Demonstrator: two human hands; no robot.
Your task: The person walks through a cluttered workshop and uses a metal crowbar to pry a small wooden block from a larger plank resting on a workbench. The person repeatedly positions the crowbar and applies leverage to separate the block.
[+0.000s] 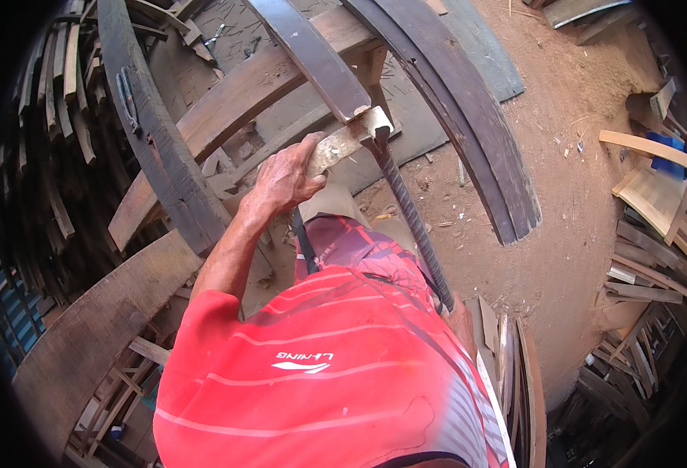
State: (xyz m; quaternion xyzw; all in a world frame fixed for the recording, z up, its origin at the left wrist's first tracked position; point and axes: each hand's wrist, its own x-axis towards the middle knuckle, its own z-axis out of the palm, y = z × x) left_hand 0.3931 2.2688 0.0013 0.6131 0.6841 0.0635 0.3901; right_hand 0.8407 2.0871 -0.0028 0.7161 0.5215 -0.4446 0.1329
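My left hand (287,178) is wrapped around one end of a pale, worn wooden block (335,150). The block's far end meets the end of a dark, flat plank (316,58). A ribbed metal bar (410,207) slants from that spot down to my right side, its flattened tip against the block's far end. Low at my right hip, my right hand (460,324) is closed around the bar's lower end; my shirt partly hides its fingers.
The plank rests across a brown beam (242,97). Dark curved timbers (468,117) (160,148) lie on both sides. Stacked curved boards (55,86) fill the left, and scrap wood (655,203) is piled at right on the dirt floor (562,203). A wide curved board (101,327) stands at lower left.
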